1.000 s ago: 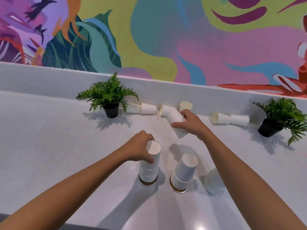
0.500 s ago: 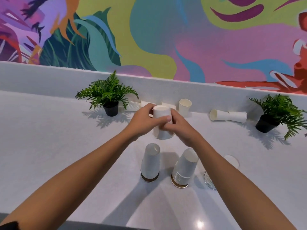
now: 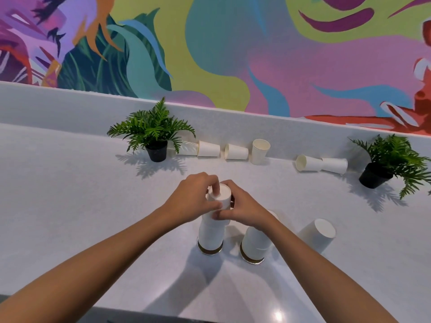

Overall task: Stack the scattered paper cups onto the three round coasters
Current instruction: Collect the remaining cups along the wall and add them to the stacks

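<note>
White table under a painted wall, stacking about half done.
Both the left hand and right hand are closed around the top cup on the left stack; a middle stack and right stack stand beside it. Six loose cups lie along the back ledge between two potted plants, with open room in between.
</note>
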A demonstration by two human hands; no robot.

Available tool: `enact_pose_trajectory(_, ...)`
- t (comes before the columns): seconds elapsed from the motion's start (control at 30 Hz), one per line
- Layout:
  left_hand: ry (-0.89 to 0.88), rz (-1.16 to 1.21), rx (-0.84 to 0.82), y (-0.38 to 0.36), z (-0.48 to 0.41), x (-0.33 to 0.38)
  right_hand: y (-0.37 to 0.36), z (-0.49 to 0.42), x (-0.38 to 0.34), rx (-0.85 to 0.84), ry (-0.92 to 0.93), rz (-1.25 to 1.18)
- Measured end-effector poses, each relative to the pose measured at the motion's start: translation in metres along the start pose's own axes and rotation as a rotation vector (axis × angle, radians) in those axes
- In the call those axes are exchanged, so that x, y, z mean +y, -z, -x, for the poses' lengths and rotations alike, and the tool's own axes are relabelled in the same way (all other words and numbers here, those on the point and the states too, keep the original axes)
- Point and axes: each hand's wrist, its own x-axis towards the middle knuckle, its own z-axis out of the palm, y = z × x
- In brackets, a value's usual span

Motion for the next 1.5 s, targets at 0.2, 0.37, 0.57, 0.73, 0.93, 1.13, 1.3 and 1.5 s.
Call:
enact_pose_trajectory(0.2,0.022,-0.084,-0.045,-0.015,0.006,-0.009,-0.002,0.004,0.008,-0.058,0.012,0.140)
enact_pose_trajectory(0.37,0.024,-0.081,-0.125,-0.021,0.004,-0.012,0.000,0.002,0.009,-0.139,-0.019,0.231)
enact_pose_trajectory(0.57,0.040,0.061,-0.028,-0.003,-0.023,-0.012,0.035,-0.010,-0.007,-0.300,-0.053,0.225)
enact_pose_trajectory(0.73,0.098,0.071,0.132,0.008,-0.067,-0.016,0.069,-0.033,-0.007,-0.119,-0.128,0.153)
enact_pose_trajectory(0.93,0.125,-0.244,0.121,-0.013,-0.129,-0.033,0.101,-0.062,0.024,0.050,-0.192,0.169)
enact_pose_trajectory(1.13,0.147,-0.550,-0.021,-0.045,-0.188,-0.050,0.118,-0.102,0.056,0.051,-0.238,0.343)
enact_pose_trajectory(1.3,0.185,-0.654,-0.070,-0.069,-0.238,-0.076,0.123,-0.148,0.080,0.033,-0.220,0.551)
enact_pose_trajectory(1.5,0.250,-0.740,-0.023,-0.087,-0.281,-0.112,0.117,-0.199,0.099,0.067,-0.157,0.735)
